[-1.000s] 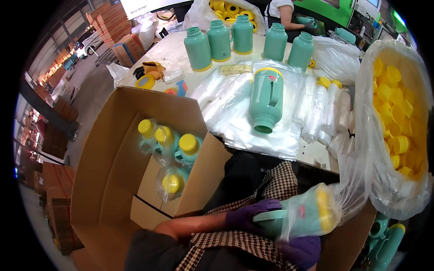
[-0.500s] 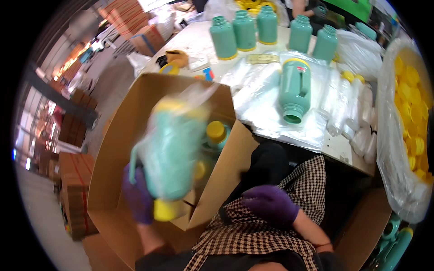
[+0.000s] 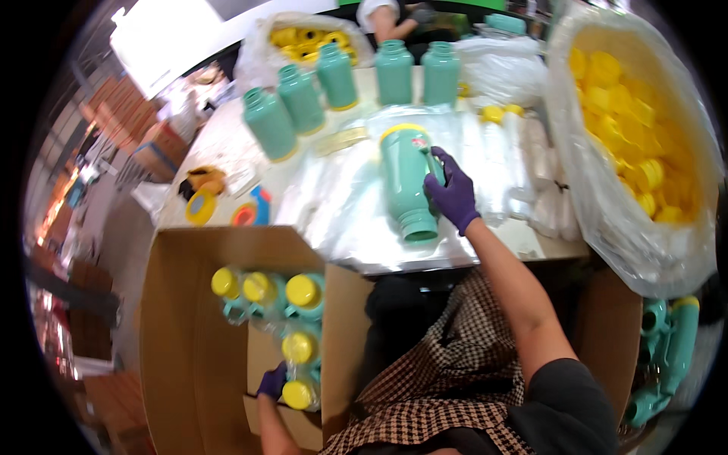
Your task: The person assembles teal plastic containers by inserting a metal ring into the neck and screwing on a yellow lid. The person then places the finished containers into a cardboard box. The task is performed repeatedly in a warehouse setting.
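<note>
My right hand, in a purple glove, grips the handle of a teal thermos-like bottle. This bottle lies on clear plastic bags on the table, its open threaded neck toward me and its yellow base away. My left hand, gloved alike, is low inside a cardboard box, beside the nearest yellow-capped bottle. Its fingers are mostly hidden, so I cannot see whether they hold that bottle. Several teal bottles with yellow caps stand upright in the box, some wrapped in clear plastic.
Several capless teal bottles stand farther back on the table. At right is a plastic-lined container of yellow caps, with teal parts below it. Tape rolls lie at the table's left. Another person's arm shows at the back.
My left hand has lowered a plastic-wrapped bottle into the box. My right hand has gone from my lap to the handle of the bottle on the table. The view has shifted.
</note>
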Motion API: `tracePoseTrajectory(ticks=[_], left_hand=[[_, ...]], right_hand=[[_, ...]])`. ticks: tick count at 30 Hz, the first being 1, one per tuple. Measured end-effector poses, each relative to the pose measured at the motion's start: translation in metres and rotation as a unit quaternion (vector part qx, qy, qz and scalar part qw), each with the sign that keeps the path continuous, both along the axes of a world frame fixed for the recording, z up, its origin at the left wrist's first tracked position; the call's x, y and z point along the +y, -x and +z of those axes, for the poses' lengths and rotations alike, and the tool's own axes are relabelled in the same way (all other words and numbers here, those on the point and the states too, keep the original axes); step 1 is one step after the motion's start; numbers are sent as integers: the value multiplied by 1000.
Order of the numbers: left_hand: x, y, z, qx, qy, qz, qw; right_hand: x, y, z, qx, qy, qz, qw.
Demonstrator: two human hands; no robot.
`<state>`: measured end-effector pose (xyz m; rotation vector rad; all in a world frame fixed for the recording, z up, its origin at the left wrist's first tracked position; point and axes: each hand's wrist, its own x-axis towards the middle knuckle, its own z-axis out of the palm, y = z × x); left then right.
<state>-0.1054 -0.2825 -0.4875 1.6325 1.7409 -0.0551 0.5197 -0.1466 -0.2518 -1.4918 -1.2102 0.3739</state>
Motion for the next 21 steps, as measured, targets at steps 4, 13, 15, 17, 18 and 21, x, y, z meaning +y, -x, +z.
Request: tracePoseTrajectory(ticks=[4, 13, 15, 17, 18, 21], left_hand=[[4, 25, 87, 131, -164, 15, 978], [-20, -450, 313, -414, -17, -519, 748], [-30, -485, 293, -432, 91, -456, 773], [1, -480, 260, -398, 33, -482, 780], [21, -472, 239, -418, -31, -481, 770], [38, -468, 240, -461, 50, -327, 823]], right_hand=[[-100, -26, 38, 201, 9, 87, 976], [-245, -22, -76, -2, 109, 284, 952], [-274, -35, -81, -21, 178, 104, 978], [-356, -34, 2, 78, 126, -116, 982], [-410, -53, 20, 21, 120, -164, 979], [-540, -98, 85, -68, 162, -436, 883]])
